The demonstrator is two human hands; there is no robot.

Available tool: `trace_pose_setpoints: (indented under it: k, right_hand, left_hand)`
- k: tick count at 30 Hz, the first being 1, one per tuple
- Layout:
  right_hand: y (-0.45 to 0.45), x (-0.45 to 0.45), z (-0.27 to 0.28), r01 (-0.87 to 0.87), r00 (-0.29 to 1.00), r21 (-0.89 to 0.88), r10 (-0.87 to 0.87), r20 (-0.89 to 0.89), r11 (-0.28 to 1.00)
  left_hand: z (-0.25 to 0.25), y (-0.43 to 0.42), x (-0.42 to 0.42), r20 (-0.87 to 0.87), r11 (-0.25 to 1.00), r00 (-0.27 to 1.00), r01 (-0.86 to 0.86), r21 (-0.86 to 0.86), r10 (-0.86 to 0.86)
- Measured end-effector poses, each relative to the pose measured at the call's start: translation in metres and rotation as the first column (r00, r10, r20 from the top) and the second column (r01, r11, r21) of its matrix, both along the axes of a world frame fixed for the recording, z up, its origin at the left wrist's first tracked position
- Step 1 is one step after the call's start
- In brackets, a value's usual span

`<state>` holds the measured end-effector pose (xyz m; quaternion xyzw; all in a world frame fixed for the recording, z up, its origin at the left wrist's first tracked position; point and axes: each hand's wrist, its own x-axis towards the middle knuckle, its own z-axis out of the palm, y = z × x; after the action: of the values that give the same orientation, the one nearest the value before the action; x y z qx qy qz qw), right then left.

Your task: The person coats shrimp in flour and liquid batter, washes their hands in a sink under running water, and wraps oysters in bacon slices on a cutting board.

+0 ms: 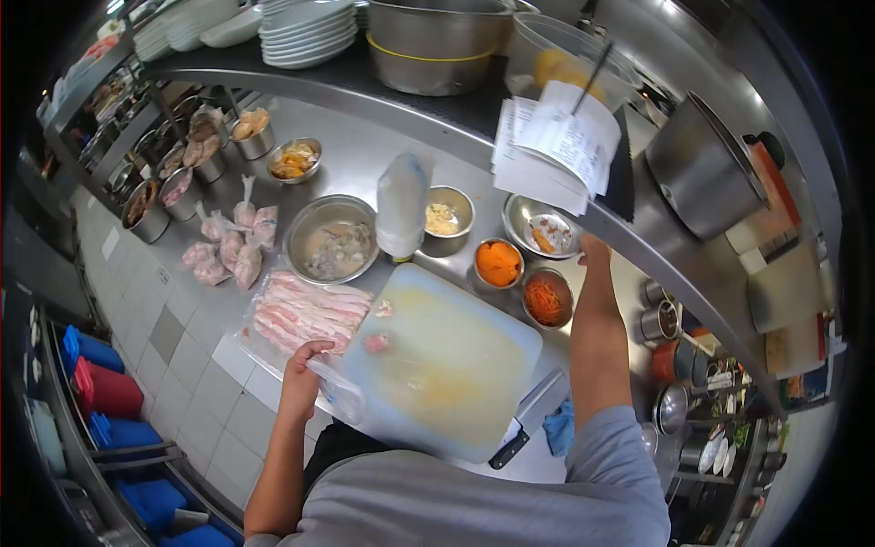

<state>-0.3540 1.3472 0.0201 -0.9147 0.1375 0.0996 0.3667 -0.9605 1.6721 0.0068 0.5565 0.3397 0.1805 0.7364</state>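
Note:
My left hand (306, 363) is closed on the edge of a clear plastic bag (339, 387) at the near left of the cutting board (447, 365). Just beyond it, slices of raw pork belly (305, 310) lie on plastic. A few small meat scraps (376, 343) rest on the board. My right hand (594, 248) reaches to the rim of a metal bowl (519, 239) holding some orange food; its fingers are partly hidden under the shelf edge. Below that bowl stand bowls of orange paste (498, 263) and shredded carrot (545, 301).
A knife (524, 428) lies at the board's right edge beside a blue cloth (559, 427). Bagged meat portions (239, 242), a bowl of greyish food in liquid (330, 239) and a wrapped bottle (403, 205) stand behind. Paper slips (561, 146) hang from the overhead shelf (437, 123).

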Motion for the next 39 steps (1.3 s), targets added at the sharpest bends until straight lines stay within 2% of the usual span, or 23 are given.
trace_pose_setpoints:
  k: [1, 3, 6, 10, 13, 16, 17, 18, 19, 21, 22, 24, 25, 27, 29, 31, 32, 34, 35, 36, 37, 38, 39]
  right_hand:
    - [-0.003, 0.006, 0.006, 0.0, 1.0, -0.016, 0.001, 0.031, 1.0]
    - [-0.012, 0.015, 0.014, -0.014, 0.974, -0.062, 0.028, 0.223, 0.998]
    - [-0.024, 0.014, 0.015, -0.044, 0.856, -0.138, 0.109, 0.506, 0.989]
    - [-0.035, 0.003, 0.012, -0.12, 0.548, -0.315, 0.327, 0.77, 0.942]
    - [-0.028, -0.01, -0.001, -0.115, 0.262, -0.48, 0.493, 0.83, 0.87]
    - [-0.013, -0.028, -0.014, -0.011, 0.0, -0.593, 0.593, 0.805, 0.805]
    - [-0.01, -0.032, -0.015, 0.008, 0.019, -0.592, 0.592, 0.806, 0.806]
    - [-0.009, -0.038, -0.012, -0.034, 0.238, -0.573, 0.563, 0.791, 0.819]
    - [-0.008, -0.038, -0.005, -0.037, 0.235, -0.571, 0.562, 0.793, 0.82]
    - [-0.012, -0.036, 0.002, -0.145, 0.446, -0.503, 0.51, 0.735, 0.852]
    - [-0.011, -0.035, -0.003, -0.144, 0.447, -0.503, 0.509, 0.736, 0.852]
    - [-0.01, -0.038, -0.013, -0.024, 0.288, -0.508, 0.492, 0.822, 0.861]
    - [-0.013, -0.038, -0.013, -0.019, 0.29, -0.509, 0.492, 0.821, 0.861]
    - [-0.011, -0.036, -0.012, 0.036, 0.457, -0.537, 0.465, 0.759, 0.843]
    - [-0.019, -0.012, -0.028, -0.024, 0.471, -0.462, 0.418, 0.777, 0.886]
    - [-0.023, 0.0, -0.045, -0.079, 0.487, -0.378, 0.366, 0.793, 0.923]
    - [-0.027, 0.0, -0.054, -0.195, 0.687, -0.182, 0.267, 0.676, 0.964]
    - [-0.028, -0.009, -0.057, -0.25, 0.844, 0.04, 0.198, 0.499, 0.967]
    - [-0.022, -0.018, -0.061, -0.1, 0.951, 0.419, -0.038, 0.307, 0.903]
    - [-0.018, -0.025, -0.064, 0.12, 0.981, 0.705, -0.194, 0.025, 0.699]
    - [-0.018, -0.023, -0.074, 0.12, 0.981, 0.704, -0.192, 0.023, 0.7]
    - [-0.02, -0.017, -0.093, 0.056, 0.916, 0.428, -0.216, 0.337, 0.902]
    - [-0.023, -0.018, -0.107, 0.084, 0.781, 0.092, -0.122, 0.612, 0.992]
  left_hand:
    - [0.0, -0.001, 0.002, 0.013, 1.0, 1.0, 0.015, -0.006, -0.015]
    - [-0.003, -0.005, 0.012, 0.028, 0.999, 0.998, 0.052, -0.017, -0.051]
    - [-0.006, -0.008, 0.019, 0.063, 0.999, 0.997, 0.033, 0.031, -0.035]
    - [0.003, -0.014, 0.021, 0.054, 0.998, 0.997, 0.062, -0.016, -0.061]
    - [0.003, -0.017, 0.023, 0.06, 0.998, 0.997, 0.057, -0.024, -0.055]
    - [0.004, -0.018, 0.017, 0.053, 0.998, 0.998, 0.048, -0.034, -0.046]
    - [0.006, -0.016, 0.016, 0.053, 0.998, 0.997, 0.052, -0.039, -0.05]
    - [0.007, -0.013, 0.017, 0.058, 0.998, 0.997, 0.049, -0.033, -0.047]
    - [0.005, -0.012, 0.015, 0.066, 0.999, 0.997, 0.035, -0.01, -0.034]
    - [0.0, -0.009, 0.009, 0.069, 1.0, 0.997, 0.022, 0.014, -0.023]
    - [-0.004, -0.007, 0.008, 0.076, 1.0, 0.997, 0.007, 0.018, -0.009]
    - [-0.007, -0.007, 0.007, 0.086, 1.0, 0.996, -0.001, 0.017, -0.001]
    - [-0.006, -0.007, 0.006, 0.058, 0.999, 0.998, 0.002, -0.043, 0.001]
    - [-0.008, -0.006, 0.006, 0.031, 0.995, 0.999, 0.0, -0.102, 0.003]
    - [-0.016, -0.005, 0.004, 0.105, 1.0, 0.994, -0.012, -0.019, 0.014]
    - [-0.018, -0.002, 0.003, 0.1, 0.999, 0.995, -0.013, -0.038, 0.017]
    - [-0.018, -0.002, 0.002, 0.095, 0.998, 0.995, -0.012, -0.057, 0.018]
    - [-0.012, -0.001, 0.002, 0.09, 0.996, 0.996, -0.012, -0.09, 0.02]
    - [-0.01, -0.001, 0.002, 0.078, 0.992, 0.997, -0.013, -0.122, 0.023]
    - [-0.01, -0.001, 0.003, 0.078, 0.992, 0.997, -0.014, -0.122, 0.024]
    - [-0.01, -0.001, 0.003, 0.08, 0.995, 0.996, -0.023, -0.093, 0.031]
    - [-0.01, -0.001, 0.003, 0.078, 0.997, 0.996, -0.031, -0.065, 0.036]
    - [-0.01, -0.001, 0.003, 0.072, 0.998, 0.997, -0.029, -0.064, 0.033]
